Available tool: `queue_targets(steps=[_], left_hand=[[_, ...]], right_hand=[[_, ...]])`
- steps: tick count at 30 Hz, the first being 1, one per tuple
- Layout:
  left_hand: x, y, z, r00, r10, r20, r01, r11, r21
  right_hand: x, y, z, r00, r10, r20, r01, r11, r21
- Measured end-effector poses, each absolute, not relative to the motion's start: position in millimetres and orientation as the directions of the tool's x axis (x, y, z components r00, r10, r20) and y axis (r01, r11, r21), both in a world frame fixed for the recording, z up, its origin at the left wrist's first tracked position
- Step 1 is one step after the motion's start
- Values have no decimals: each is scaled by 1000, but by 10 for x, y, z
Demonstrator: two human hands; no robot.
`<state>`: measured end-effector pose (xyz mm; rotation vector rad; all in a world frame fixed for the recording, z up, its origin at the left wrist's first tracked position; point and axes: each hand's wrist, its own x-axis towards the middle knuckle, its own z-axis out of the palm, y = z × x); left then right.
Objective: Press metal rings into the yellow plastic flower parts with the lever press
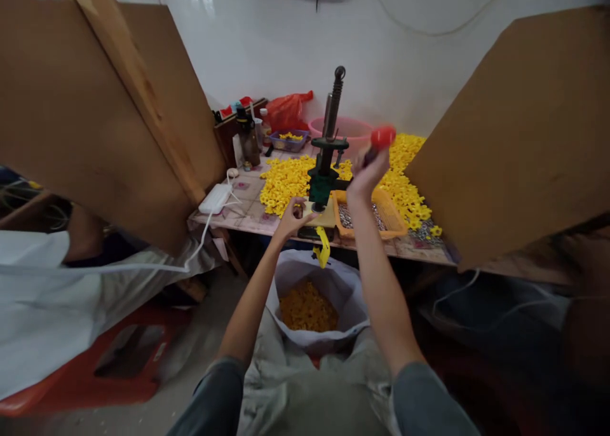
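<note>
A dark green hand press (320,185) stands upright at the table's front edge. My right hand (366,172) is wrapped around its lever, just below the red knob (383,136). My left hand (294,217) is at the press bed, with thumb and fingers curled together beside the foot of the ram. Whatever lies between those fingertips is too small to make out. A yellow strip (323,248) hangs at the front of the press base. Below it, an open white sack (352,293) between my legs holds many yellow plastic pieces (307,306).
Yellow star-shaped pieces (286,180) are heaped around the press. To its right sits an orange basket (393,217) with small metal parts. Behind are a pink basin (343,128) and a blue tray (288,141). Cardboard panels (519,124) flank the table; a white power strip (215,199) lies left.
</note>
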<state>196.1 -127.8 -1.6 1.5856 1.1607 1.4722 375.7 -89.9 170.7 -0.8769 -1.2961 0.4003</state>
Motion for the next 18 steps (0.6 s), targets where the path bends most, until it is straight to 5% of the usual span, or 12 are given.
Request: queue_targets(steps=[4, 7, 11, 14, 18], left_hand=[[1923, -1529, -29, -292, 875, 387, 221, -331, 917], [1753, -1843, -103, -447, 767, 461, 383, -302, 873], [1462, -1951, -124, -277, 793, 542, 654, -258, 711], [1358, -1775, -29, -80, 875, 478, 790, -236, 565], [1339, -1543, 149, -13, 961, 276, 910, -103, 402]], right_hand=[[3984, -1469, 1388, 243, 649, 721, 353, 633, -689], [4371, -1480, 1193, 153, 714, 684, 635, 459, -621], [4739, -1302, 837, 23, 976, 217, 894, 77, -441], [4769, -1154, 639, -232, 972, -32, 924, 210, -320], [4763, -980, 546, -327, 936, -132, 868, 242, -434]])
